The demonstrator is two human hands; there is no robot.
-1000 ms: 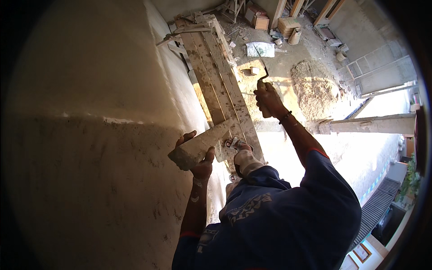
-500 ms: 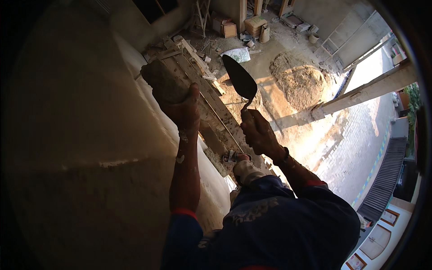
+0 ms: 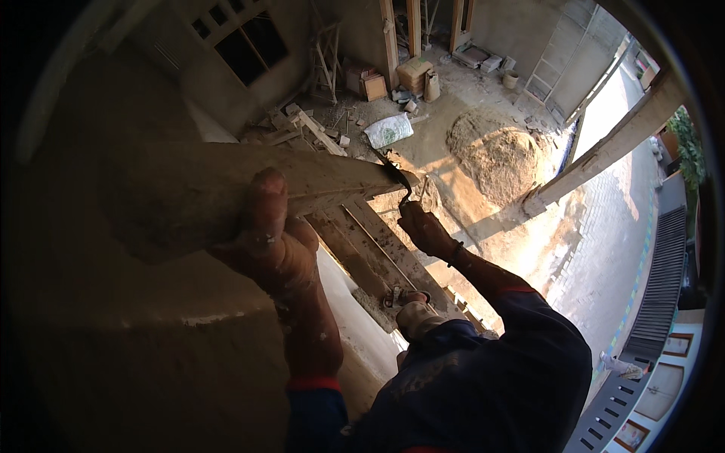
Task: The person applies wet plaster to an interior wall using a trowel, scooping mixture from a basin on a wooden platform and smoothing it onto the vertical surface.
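We hold block (image 3: pixel 219 174) in left hand (image 3: pixel 273 245), centre-left, thumb up its near face; right hand (image 3: pixel 429 232) closed round trowel (image 3: pixel 406 190), mid-frame. Block long, grey-brown, rough.

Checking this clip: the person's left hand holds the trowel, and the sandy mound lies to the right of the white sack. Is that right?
Not quite: the head view shows the trowel in the right hand; the left hand holds a block. The sandy mound does lie right of the white sack.
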